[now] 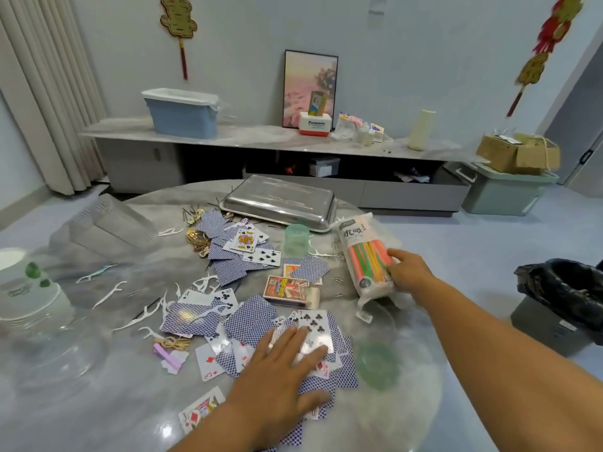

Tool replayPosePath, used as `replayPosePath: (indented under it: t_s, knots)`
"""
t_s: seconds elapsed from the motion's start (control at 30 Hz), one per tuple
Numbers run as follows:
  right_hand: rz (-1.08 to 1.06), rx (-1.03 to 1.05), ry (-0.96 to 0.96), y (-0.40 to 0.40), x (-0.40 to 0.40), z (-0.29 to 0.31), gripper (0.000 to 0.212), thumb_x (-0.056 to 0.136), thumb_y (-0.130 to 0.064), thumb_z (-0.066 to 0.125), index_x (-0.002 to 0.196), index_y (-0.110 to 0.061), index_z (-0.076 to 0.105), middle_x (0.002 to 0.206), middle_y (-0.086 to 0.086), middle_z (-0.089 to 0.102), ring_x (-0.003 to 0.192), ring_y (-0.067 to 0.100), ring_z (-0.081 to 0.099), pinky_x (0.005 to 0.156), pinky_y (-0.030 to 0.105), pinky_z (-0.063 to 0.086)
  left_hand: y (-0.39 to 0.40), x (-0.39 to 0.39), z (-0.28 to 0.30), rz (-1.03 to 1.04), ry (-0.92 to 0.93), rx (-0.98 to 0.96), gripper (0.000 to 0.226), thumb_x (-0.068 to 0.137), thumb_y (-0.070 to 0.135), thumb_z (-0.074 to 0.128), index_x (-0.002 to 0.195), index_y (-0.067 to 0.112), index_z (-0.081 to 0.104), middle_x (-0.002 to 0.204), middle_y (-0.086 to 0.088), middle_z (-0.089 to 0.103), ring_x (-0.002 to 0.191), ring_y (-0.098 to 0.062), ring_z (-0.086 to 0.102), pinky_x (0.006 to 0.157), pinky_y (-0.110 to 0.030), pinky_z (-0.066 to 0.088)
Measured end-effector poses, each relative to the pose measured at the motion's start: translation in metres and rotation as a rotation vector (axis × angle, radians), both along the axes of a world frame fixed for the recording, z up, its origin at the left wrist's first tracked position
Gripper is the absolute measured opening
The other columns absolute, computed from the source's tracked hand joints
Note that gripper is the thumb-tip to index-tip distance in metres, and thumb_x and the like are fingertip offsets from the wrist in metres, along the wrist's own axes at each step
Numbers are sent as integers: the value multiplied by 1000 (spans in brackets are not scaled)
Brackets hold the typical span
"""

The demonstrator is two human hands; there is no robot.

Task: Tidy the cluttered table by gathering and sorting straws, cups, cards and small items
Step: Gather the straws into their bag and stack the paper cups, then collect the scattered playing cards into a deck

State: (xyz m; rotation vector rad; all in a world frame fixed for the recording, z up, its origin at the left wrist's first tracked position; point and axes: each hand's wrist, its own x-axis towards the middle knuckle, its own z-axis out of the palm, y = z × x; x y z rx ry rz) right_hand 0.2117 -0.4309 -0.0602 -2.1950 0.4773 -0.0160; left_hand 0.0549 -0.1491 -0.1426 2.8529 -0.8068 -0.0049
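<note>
Your left hand, fingers flat, pins scattered blue-backed playing cards; your right hand grasps the clear packet of coloured straws for gathering.

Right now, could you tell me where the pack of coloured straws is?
In the head view, the clear plastic pack of coloured straws lies at the table's right side, gripped by the right hand, beside the upturned green cup.

Bright, even indoor light, soft glare on the glossy table, blurred, warped frame edges.
</note>
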Motion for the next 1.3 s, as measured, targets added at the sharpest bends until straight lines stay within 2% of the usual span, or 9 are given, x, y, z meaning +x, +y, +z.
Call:
replayPosePath:
  t_s: [0.07, 0.17, 0.3, 0.5, 0.63, 0.8, 1.03, 1.2, 1.3]
  knots:
    - [8, -21, -9, 2, 1, -10, 42, 103, -16, 50, 144, -23, 55, 119, 3, 62, 90, 20, 62, 69, 31, 51, 7, 9, -6, 9, 61, -5, 72, 88, 86, 0, 153, 56, -12, 163, 13, -27, 145, -7, -37, 113, -36, -32]
    - [3, -185, -42, 9, -5, -22, 38, 103, -30, 48, 138, -24, 61, 131, 5, 66, 102, 23, 59, 83, 33, 44, 15, 18, -5, 43, 53, 10, 72, 89, 83, -2, 154, 53, -13, 163, 11, -27, 147, -8, -35, 116, -38, -29]
    - [-39, -324, -222, 30, -24, -23, 36, 104, -34, 46, 130, -20, 67, 128, 11, 65, 113, 31, 61, 98, 44, 49, 24, 19, 3, 71, 80, 9, 72, 92, 79, 4, 156, 50, -12, 166, 9, -22, 148, -9, -31, 121, -40, -23]
    - [53, -324, -506, 84, -90, -19, 21, 102, -21, 54, 112, -13, 71, 116, 10, 66, 108, 28, 58, 92, 42, 47, 35, -12, 20, -78, 60, -93, 78, 88, 89, 13, 154, 55, -9, 167, 16, -17, 145, 3, -32, 116, -30, -28]
    - [220, -203, -586, 128, -151, -43, 15, 102, -15, 58, 110, -12, 70, 110, 4, 67, 104, 19, 59, 89, 31, 44, 40, -54, 14, -142, -15, -54, 84, 88, 89, 22, 159, 47, 3, 168, 8, -10, 152, -10, -22, 121, -38, -18]
    - [306, -248, -380, 155, -185, -75, 36, 107, -29, 45, 138, -15, 59, 142, 5, 56, 136, 23, 46, 115, 32, 32, 50, -75, -1, 28, -38, -35, 84, 90, 86, 14, 160, 42, 3, 168, 6, -13, 153, -14, -23, 121, -41, -17]
    - [247, -578, -149, 172, -175, -80, 60, 105, -55, 22, 155, -24, 33, 161, 5, 31, 149, 28, 23, 122, 45, 17, 71, -49, -10, 472, -30, -90, 88, 79, 86, -13, 158, 47, -8, 168, 3, -19, 151, -14, -28, 121, -44, -19]
    - [417, -419, -163, 220, -165, -78, 58, 107, -51, 21, 156, -23, 34, 166, 4, 23, 155, 18, 11, 126, 37, 4, 93, -18, -9, 621, -41, -159, 87, 82, 79, -8, 160, 44, 6, 170, -1, -1, 156, -18, -11, 123, -48, -13]
    - [468, -258, -226, 239, -152, -74, 50, 108, -44, 31, 150, -23, 46, 161, 0, 37, 151, 15, 24, 123, 32, 14, 105, -4, -11, 625, -55, -130, 82, 86, 76, -8, 160, 43, 3, 170, -1, 0, 156, -19, -9, 123, -50, -10]
